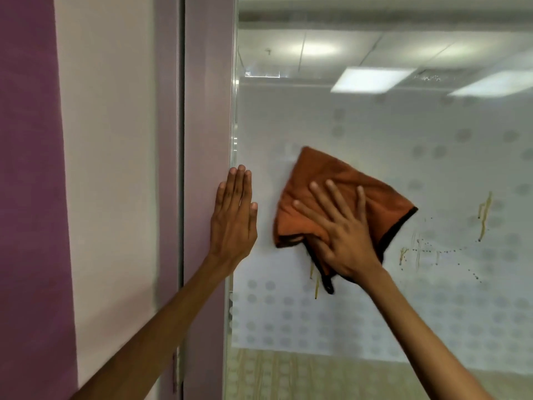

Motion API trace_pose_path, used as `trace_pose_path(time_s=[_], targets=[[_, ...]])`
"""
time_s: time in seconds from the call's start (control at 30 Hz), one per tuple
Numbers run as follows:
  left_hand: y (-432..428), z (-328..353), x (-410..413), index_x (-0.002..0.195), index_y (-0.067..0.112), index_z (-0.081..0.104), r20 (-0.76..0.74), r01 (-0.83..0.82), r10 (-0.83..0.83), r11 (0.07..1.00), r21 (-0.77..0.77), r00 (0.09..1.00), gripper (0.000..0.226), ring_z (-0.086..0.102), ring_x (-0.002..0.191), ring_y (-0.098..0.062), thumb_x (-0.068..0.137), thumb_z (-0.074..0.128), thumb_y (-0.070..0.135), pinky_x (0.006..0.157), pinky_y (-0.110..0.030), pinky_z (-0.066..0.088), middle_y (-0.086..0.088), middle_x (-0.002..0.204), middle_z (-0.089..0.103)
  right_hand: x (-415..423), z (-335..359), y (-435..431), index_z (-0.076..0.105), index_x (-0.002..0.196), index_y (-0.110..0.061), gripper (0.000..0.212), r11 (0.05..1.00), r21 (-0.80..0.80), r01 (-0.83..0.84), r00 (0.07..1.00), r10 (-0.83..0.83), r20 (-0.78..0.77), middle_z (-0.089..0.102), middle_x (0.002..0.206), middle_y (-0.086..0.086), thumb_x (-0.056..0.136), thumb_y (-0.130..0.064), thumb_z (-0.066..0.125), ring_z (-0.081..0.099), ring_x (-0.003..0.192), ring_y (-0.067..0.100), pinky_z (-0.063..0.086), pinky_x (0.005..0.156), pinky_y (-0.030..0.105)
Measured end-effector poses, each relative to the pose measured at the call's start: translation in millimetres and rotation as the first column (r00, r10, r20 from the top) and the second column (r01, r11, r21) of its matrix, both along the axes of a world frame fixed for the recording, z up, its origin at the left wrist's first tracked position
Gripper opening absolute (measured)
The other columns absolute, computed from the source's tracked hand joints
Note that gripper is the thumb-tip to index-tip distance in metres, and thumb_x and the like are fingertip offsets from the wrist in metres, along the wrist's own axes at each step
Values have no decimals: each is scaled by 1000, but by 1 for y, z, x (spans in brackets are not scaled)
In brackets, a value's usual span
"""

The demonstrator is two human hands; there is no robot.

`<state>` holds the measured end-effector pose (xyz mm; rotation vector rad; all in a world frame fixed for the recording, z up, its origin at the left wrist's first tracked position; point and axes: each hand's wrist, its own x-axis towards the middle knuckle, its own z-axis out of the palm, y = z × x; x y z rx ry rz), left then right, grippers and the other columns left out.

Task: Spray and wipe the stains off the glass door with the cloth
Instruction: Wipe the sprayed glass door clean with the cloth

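Note:
The glass door (360, 134) fills the right of the view, with a frosted dot pattern. An orange cloth (331, 180) with a dark edge is pressed flat against the glass by my right hand (343, 229), fingers spread over it. Brownish-yellow drip stains (484, 217) and small dark specks (427, 252) mark the glass to the right of the cloth. Another drip (316, 284) runs down just below the cloth. My left hand (233, 215) rests flat, fingers together, on the door's left frame edge. No spray bottle is in view.
A mauve door frame (207, 111) stands left of the glass, beside a pale wall panel (109, 168) and a purple strip (28, 197). Ceiling lights (372, 79) reflect in the upper glass. A wood-look floor (288, 373) shows through the bottom.

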<state>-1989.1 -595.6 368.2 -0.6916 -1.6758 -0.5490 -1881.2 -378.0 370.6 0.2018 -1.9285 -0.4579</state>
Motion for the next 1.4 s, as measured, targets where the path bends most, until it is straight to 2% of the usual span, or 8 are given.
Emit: trace_pose_path(time_s=[0.2,0.4,0.6,0.77,1.0,1.13,1.3,1.4], targets=[[12,-21,5,157,4,11,34,-56,54,997,54,998,57,1,155,-22,104,22,22,126,-36,-2,-11,166,8,-3,23,-5,21,156,-43,57,942,-336,-11,991,-34,-127,10,169,-2,101,-56,28,0,157,24,-11,121,59],[8,-48,1,156,3,14,19,-39,39,999,11,999,56,4,155,-22,105,22,24,127,-39,1,-11,165,11,3,-63,-3,27,155,-41,61,997,-64,-49,996,53,67,11,169,-1,95,-53,33,5,157,24,1,120,65],[18,-67,7,156,4,15,61,-56,52,996,64,997,53,2,155,-23,107,17,24,126,-40,-2,-6,166,6,-11,-52,-33,21,157,-42,62,910,-415,-16,995,-29,-100,6,169,1,98,-56,33,0,157,27,-11,120,60],[19,-83,12,155,2,16,84,-21,19,1000,18,996,56,9,154,-25,106,17,28,126,-36,-5,-10,164,13,2,-94,-18,23,156,-42,60,977,-215,-21,998,32,48,9,169,0,98,-54,32,1,157,25,2,119,68],[23,-101,8,154,0,19,84,-56,50,996,68,995,66,6,154,-24,100,47,26,126,-38,-3,-13,162,21,-13,-112,-57,21,157,-39,62,913,-408,-1,1000,3,3,3,169,2,98,-58,27,0,157,27,-11,120,62],[11,-122,10,154,4,14,99,-12,12,1000,3,995,54,6,154,-20,106,18,27,126,-34,-3,-9,163,18,9,-158,-20,19,156,-44,63,975,-224,-2,992,30,122,1,169,-6,95,-54,32,-2,157,19,-7,122,59],[9,-151,5,154,4,16,120,-35,28,998,60,992,53,1,155,-16,105,22,22,126,-35,-2,-7,162,16,-12,-114,-30,19,157,-40,61,822,-569,8,993,-74,-94,4,169,2,99,-58,27,-1,157,26,-14,121,56],[10,-151,2,156,6,13,109,-29,24,998,52,994,53,2,155,-18,106,19,23,126,-37,-2,-3,164,11,-17,-140,-51,17,158,-39,62,815,-578,-35,997,-8,-71,5,169,3,99,-57,28,-1,157,27,-12,121,59]])
